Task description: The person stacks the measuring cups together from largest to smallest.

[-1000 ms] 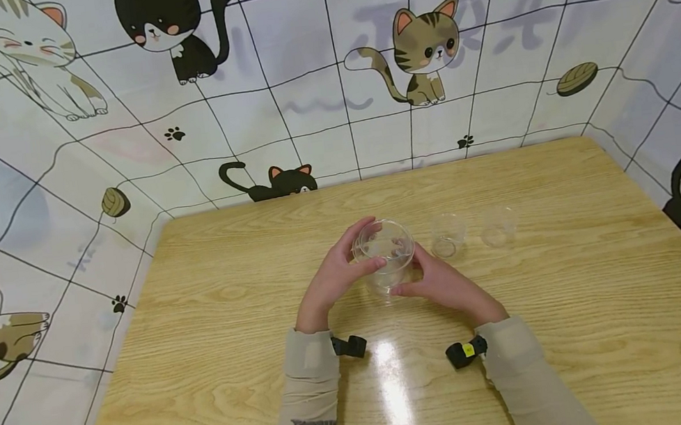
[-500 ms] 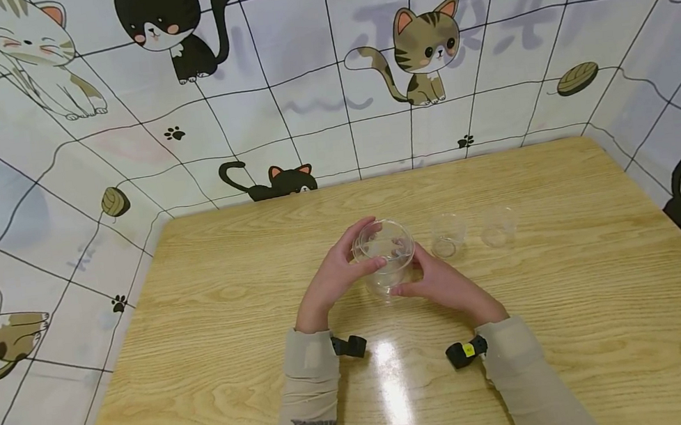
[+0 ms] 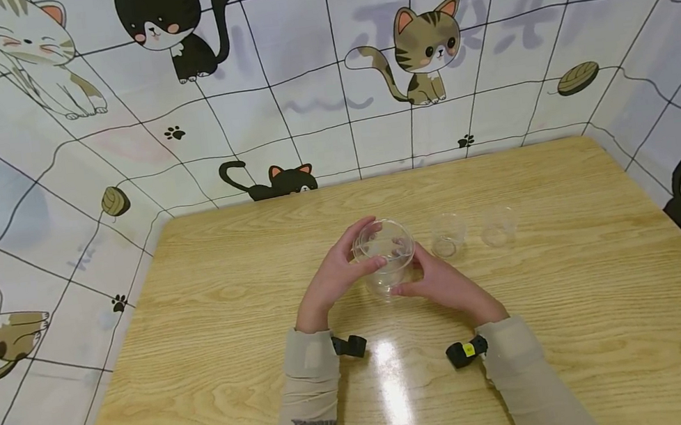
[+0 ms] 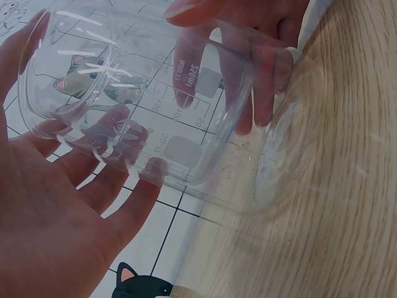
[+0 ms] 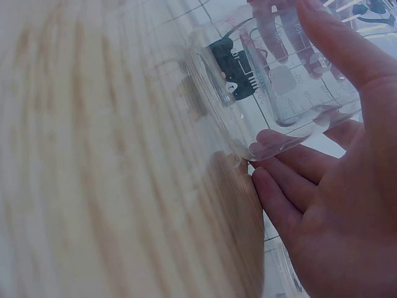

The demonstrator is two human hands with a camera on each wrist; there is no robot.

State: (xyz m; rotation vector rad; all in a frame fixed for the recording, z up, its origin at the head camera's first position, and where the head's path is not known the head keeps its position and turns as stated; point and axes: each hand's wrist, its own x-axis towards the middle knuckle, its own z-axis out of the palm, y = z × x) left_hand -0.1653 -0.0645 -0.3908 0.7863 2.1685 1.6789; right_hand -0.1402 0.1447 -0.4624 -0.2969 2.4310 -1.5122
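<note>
Between my hands, near the table's middle, a clear glass beaker (image 4: 177, 121) with white markings up to 250 ml sits nested inside a larger clear beaker (image 4: 239, 192). My left hand (image 3: 341, 272) grips them near the top, thumb across the near side and fingers round the far left. Lower down, my right hand (image 3: 443, 281) holds the right side of the outer beaker, its thumb at the front near the base. In the right wrist view, the right fingers (image 5: 294, 180) lie under and along the outer glass. Parts of the far fingers show only through the glass.
To the right of my hands stand two smaller clear beakers, one nearer (image 3: 448, 239) and one farther right (image 3: 499, 229). The wooden table (image 3: 213, 311) meets a cat-printed cloth backdrop (image 3: 309, 104) at the back and sides.
</note>
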